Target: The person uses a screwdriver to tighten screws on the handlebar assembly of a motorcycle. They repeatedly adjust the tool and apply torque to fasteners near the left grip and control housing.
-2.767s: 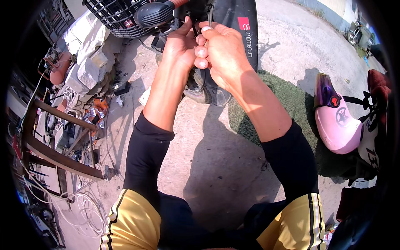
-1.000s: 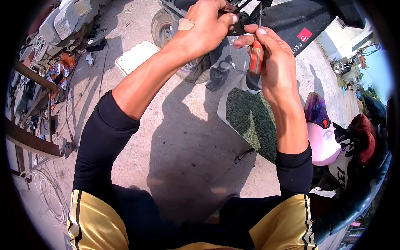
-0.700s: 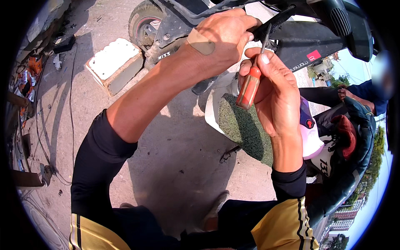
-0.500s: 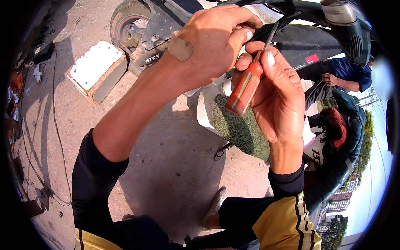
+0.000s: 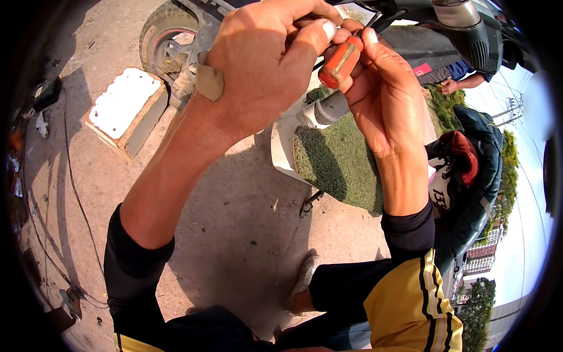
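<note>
A person's right hand (image 5: 384,97) grips a metal screwdriver with a red, tan-striped handle (image 5: 341,63) beside the left hand (image 5: 264,64), its fingertips' hold partly hidden. Below, a green, grass-like mat (image 5: 352,161) leaves bare the left edge of a white, curved footboard (image 5: 282,146); a white-topped, rectangular block (image 5: 126,105) sits on concrete ground (image 5: 340,234).

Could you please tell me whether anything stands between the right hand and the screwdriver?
Nothing visible does: the right hand holds the red-handled screwdriver directly; the left hand is close beside it, not between.
</note>
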A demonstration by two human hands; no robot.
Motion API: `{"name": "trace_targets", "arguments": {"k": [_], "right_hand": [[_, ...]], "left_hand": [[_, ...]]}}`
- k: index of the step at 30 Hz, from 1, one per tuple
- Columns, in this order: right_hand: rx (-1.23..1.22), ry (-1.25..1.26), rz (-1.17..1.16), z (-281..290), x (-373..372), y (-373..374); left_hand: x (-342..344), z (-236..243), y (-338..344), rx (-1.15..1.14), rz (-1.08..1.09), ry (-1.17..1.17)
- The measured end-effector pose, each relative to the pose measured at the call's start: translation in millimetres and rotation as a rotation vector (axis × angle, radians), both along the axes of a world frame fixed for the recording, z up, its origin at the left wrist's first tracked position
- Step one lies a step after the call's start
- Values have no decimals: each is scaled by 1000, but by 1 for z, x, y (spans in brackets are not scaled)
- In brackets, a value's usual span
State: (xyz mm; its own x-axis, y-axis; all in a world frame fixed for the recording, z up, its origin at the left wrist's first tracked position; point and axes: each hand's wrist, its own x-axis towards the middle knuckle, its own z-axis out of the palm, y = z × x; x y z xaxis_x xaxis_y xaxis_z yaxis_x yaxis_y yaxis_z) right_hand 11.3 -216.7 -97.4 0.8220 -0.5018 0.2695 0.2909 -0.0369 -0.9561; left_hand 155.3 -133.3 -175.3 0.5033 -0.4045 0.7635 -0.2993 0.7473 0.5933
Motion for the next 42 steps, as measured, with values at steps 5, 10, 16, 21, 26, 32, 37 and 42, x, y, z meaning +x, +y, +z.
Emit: {"name": "trace_targets", "arguments": {"k": [5,10,16,21,26,32,37,42], "right_hand": [[16,-33,-88,1,5,-4],[188,-130,148,7,4,-12],[441,-243,348,18,-2,-36],[465,-297,409,9,-9,-29],[486,-283,469,4,-4,-25],[474,-306,513,-4,-11,-42],[408,-208,324,8,-15,-23],[427,-105,290,17,-17,-9]], "left_hand": [[-1,9,20,45,148,-219],[0,22,36,62,314,-467],[-15,37,25,-38,655,-640],[-36,40,-1,-167,919,-688],[-50,38,-2,-147,1065,-736],[-55,42,-4,-84,1167,-794],[-64,48,3,86,1221,-808],[-64,48,6,127,1236,-809]]}}
